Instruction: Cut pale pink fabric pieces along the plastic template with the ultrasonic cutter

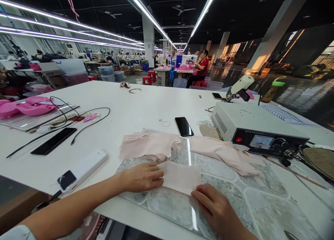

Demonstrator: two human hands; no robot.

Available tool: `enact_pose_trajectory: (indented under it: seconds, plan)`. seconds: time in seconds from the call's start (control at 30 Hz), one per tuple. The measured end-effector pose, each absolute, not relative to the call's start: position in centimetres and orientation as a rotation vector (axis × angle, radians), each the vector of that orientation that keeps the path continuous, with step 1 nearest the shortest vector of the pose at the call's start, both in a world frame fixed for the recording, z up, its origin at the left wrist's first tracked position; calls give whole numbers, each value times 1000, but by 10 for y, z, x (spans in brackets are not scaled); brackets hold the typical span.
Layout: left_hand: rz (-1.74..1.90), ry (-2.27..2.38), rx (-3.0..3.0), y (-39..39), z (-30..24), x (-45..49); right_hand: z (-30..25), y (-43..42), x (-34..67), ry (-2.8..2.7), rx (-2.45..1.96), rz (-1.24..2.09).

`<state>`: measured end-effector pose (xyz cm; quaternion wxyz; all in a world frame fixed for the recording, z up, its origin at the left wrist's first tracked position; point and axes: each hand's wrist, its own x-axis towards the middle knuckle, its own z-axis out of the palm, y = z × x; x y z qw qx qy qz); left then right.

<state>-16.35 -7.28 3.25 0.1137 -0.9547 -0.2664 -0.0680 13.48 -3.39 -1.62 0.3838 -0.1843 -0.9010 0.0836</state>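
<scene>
A pale pink fabric piece (181, 177) lies fairly flat on a glossy stone-patterned mat (169, 201). My left hand (144, 177) pinches its left edge, fingers curled and pressed together. At its lower right corner, my right hand (215, 203) grips the cloth between thumb and fingers. Just beyond the left hand rests a stack of pale pink fabric (148, 146). Another heap of the same pale pink cloth (224, 151) spreads over the mat's far right part, beyond my right hand. Both fingertip contacts are partly hidden by the fingers themselves.
At right stands a grey control box (261, 125) with a dial, near a white handheld device (242, 85). A phone (184, 126) lies behind the mat. Left are another phone (54, 141), a white power bank (83, 170), black cables and bright pink fabric (33, 106). A person (202, 67) sits far off.
</scene>
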Motion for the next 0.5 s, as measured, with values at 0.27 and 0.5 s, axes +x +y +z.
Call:
enact_pose_trajectory:
  seconds: [0.27,0.5]
  plan:
    - [-206,-829,-2757,-87,29,-170,-24,-40,140,-2302,-413,75]
    - [-201,-965,-2748,-96,29,-181,-27,-45,131,-2336,-396,31]
